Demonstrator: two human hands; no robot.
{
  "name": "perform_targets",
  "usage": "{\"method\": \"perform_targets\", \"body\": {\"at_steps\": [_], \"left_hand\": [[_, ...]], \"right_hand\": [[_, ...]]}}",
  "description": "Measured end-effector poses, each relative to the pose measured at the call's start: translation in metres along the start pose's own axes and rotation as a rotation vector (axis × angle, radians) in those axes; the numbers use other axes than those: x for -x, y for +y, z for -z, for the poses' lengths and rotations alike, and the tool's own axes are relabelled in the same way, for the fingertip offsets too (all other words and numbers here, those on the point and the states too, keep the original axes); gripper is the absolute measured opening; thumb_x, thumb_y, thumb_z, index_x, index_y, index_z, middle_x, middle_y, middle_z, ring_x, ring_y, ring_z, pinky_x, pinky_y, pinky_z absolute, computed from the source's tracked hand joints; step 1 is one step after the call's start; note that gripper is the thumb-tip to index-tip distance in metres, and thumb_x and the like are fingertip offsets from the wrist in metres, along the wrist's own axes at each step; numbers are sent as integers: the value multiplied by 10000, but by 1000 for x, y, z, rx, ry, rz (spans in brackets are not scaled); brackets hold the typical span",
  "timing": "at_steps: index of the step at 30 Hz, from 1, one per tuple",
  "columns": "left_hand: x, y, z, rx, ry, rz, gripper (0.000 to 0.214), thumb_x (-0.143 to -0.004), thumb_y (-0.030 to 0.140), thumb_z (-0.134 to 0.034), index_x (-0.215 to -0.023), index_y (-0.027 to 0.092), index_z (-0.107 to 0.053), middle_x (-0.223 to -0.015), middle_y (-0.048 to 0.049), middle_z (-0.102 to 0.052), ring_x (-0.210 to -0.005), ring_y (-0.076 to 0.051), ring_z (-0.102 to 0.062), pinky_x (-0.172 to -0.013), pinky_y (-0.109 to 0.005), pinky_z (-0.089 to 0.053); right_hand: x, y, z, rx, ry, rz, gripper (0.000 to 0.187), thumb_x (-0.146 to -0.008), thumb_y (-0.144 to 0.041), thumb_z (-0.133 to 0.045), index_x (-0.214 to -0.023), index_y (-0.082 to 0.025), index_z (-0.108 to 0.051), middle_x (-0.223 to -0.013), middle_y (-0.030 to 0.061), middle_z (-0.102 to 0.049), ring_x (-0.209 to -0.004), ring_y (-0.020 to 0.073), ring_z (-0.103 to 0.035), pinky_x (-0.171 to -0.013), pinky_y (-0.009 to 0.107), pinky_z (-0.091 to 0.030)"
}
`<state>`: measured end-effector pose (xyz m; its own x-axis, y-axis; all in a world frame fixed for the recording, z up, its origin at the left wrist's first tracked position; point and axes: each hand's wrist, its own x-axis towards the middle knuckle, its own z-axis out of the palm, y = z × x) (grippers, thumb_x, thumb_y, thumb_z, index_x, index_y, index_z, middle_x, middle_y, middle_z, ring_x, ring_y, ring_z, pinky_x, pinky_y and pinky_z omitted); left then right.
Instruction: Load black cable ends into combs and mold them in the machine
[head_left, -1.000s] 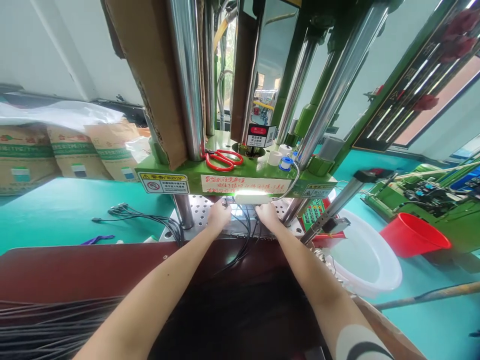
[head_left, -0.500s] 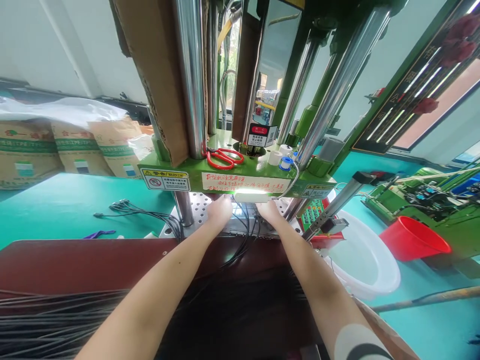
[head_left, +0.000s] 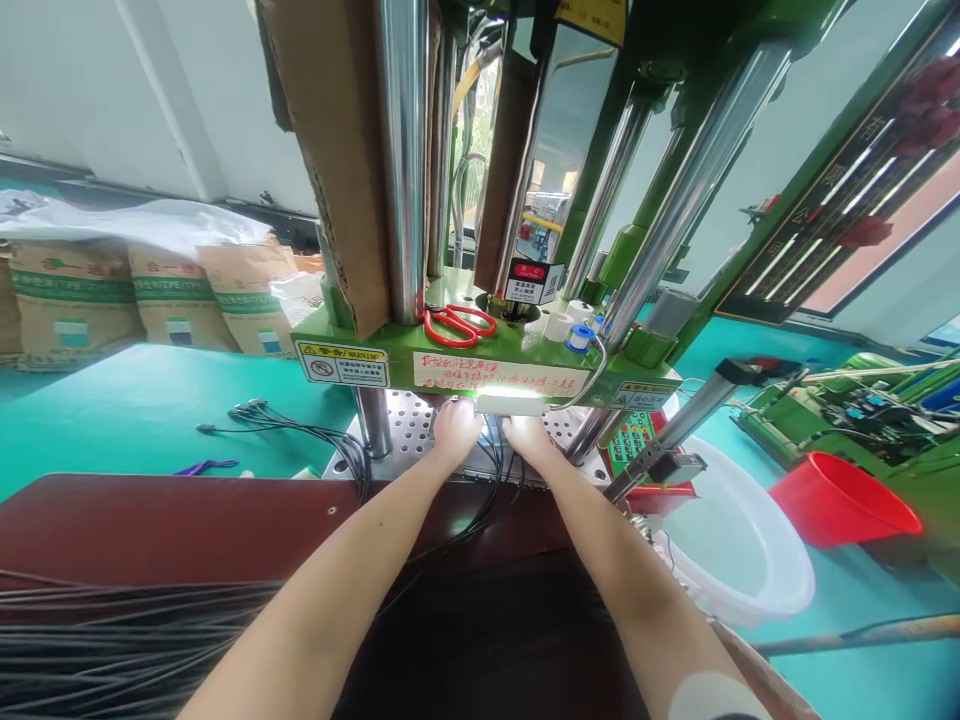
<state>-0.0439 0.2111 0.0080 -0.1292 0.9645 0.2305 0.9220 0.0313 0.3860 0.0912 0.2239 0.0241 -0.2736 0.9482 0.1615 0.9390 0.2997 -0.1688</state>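
Note:
Both my hands reach under the green plate point(head_left: 390, 362) of a vertical moulding press, onto the perforated metal table point(head_left: 409, 418). My left hand point(head_left: 456, 432) and my right hand point(head_left: 526, 436) lie close together on the mould area, with black cables point(head_left: 491, 470) running out between them toward me. The fingers of both hands are hidden under the plate and a bright lamp point(head_left: 514, 401), so what they hold is not visible. Red scissors point(head_left: 456, 324) lie on top of the green plate.
Chrome columns point(head_left: 401, 160) rise from the plate. A bundle of black cables point(head_left: 112, 630) lies at lower left, more cables point(head_left: 285, 428) on the teal bench. A white basin point(head_left: 739, 535) and red bucket point(head_left: 840, 500) stand right; sacks point(head_left: 157, 300) at left.
My two hands have drawn closer together under the plate. The view has shifted slightly down and to the right.

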Motion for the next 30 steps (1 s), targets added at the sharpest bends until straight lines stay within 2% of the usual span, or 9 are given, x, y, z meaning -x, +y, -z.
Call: {"method": "perform_targets", "body": {"at_steps": [3,8,15,19,25,30], "left_hand": [[-2,-2,-1,-15,5,-60,317,-739,127,-385,-908,122,-653,-846,-130,-653,-895,-243,-571,-797,-330,-416],[-3,-2,-1,-35,5,-132,341,-739,76,-371,-944,112,-641,-874,-144,-646,-909,-248,-559,-810,-351,-409],[-3,-1,-3,-62,40,-105,316,-740,90,-385,-909,116,-651,-814,-146,-644,-904,-257,-561,-795,-366,-411],[0,-1,-7,-58,70,-85,346,-756,99,-357,-961,100,-635,-821,-154,-643,-958,-283,-537,-806,-387,-402],[-2,2,-10,-35,77,-60,321,-744,112,-378,-919,117,-648,-866,-142,-646,-944,-256,-546,-822,-350,-396],[-2,3,-5,2,71,-42,305,-756,135,-383,-883,147,-660,-868,-123,-647,-939,-242,-552,-826,-339,-402]], "right_hand": [[-1,2,-2,14,9,-4,317,-813,-175,-399,-1026,-136,-631,-995,105,-652,-966,216,-564,-869,288,-395],[-2,3,-4,23,12,2,295,-817,-182,-417,-1001,-139,-643,-976,114,-657,-955,223,-569,-858,286,-399],[0,-6,11,41,9,28,309,-865,-263,-373,-1034,-194,-623,-984,69,-657,-950,205,-570,-858,297,-408],[3,-18,16,66,-15,35,295,-836,-294,-434,-1041,-180,-613,-990,75,-655,-988,218,-554,-865,313,-410],[-1,-24,8,87,-28,-10,293,-818,-156,-398,-1009,-127,-619,-1033,134,-634,-974,232,-564,-809,318,-438],[-5,-22,-1,84,-20,-14,301,-801,-116,-386,-985,-95,-624,-1014,168,-631,-945,249,-580,-754,323,-455]]}}
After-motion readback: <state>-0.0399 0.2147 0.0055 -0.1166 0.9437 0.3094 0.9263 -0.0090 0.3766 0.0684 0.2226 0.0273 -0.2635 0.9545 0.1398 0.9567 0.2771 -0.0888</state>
